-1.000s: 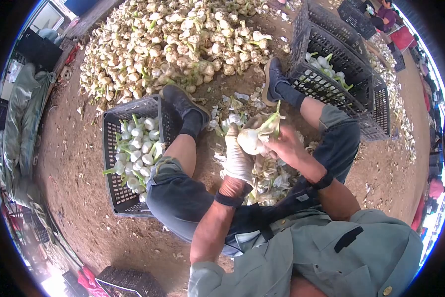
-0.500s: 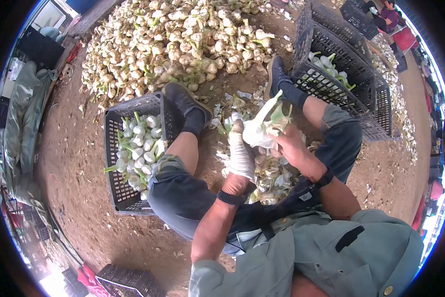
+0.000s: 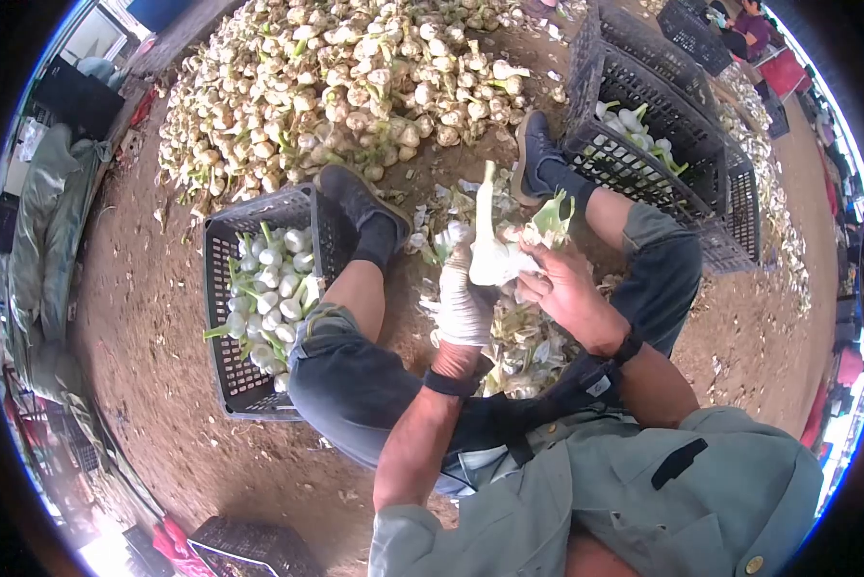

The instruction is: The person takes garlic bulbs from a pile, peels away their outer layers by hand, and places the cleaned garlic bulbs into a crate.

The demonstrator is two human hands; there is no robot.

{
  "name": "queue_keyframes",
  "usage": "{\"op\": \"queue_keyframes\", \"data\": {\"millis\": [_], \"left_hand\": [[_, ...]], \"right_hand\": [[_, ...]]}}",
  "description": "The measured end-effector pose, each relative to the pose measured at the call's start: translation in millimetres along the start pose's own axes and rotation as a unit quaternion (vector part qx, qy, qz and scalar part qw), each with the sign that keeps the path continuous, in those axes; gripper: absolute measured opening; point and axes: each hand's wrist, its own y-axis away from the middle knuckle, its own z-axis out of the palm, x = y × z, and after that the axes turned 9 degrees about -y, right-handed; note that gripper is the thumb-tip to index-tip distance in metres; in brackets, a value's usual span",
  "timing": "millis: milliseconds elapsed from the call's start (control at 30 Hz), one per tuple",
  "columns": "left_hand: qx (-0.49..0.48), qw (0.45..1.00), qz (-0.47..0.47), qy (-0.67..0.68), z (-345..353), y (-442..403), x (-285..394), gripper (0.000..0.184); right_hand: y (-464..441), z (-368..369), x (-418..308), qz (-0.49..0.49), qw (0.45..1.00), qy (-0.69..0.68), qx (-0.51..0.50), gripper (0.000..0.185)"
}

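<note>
My left hand (image 3: 464,300), in a white glove, is closed around a white garlic bulb (image 3: 495,262) between my knees. Its pale green stem (image 3: 486,197) points up and away from me. My bare right hand (image 3: 568,293) is closed at the bulb's right side, its fingers pinching loose garlic skin (image 3: 549,226) that hangs off the bulb with a green leafy end. Below both hands, a heap of stripped garlic skins (image 3: 523,361) lies on the ground. What else my left palm holds is hidden.
A black crate (image 3: 222,361) of cleaned garlic stands by my left leg. Black crates (image 3: 634,173) with some garlic stand beyond my right foot. A large pile of unpeeled garlic (image 3: 336,87) lies ahead. Another person (image 3: 749,34) sits at the far right.
The garlic bulb has turned so its stem stands more upright. The skin at my right hand has come further away to the right of the stem.
</note>
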Motion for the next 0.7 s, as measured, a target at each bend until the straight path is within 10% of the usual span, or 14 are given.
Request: {"op": "queue_keyframes", "data": {"millis": [200,267,333,467,500,533,633,700], "left_hand": [[0.069,0.974,0.114,-0.181,12,4,5,0.067],[0.07,0.968,0.163,-0.176,14,-3,-4,0.06],[0.158,0.968,0.085,-0.175,10,-4,-2,0.036],[0.213,0.973,0.083,-0.024,-12,-9,18,0.047],[0.196,0.975,0.102,-0.022,-13,-6,31,0.054],[0.179,0.976,0.121,-0.019,-8,-3,43,0.061],[0.195,0.97,0.148,0.002,-2,-4,51,0.07],[0.151,0.976,0.151,-0.032,-6,1,48,0.08]], "right_hand": [[-7,-10,12,-0.139,0.951,0.268,0.063,0.011],[-16,-36,23,-0.212,0.959,0.17,-0.085,0.018],[-12,-53,29,-0.142,0.981,0.106,-0.083,0.021],[-4,-50,37,-0.064,0.998,-0.02,-0.014,0.018],[2,-58,27,-0.012,0.903,0.425,-0.071,0.024],[7,-60,20,0.038,0.614,0.78,-0.115,0.03],[24,-51,13,0.143,0.487,0.841,-0.188,0.039],[24,-50,13,0.109,0.517,0.834,-0.161,0.041]]}}
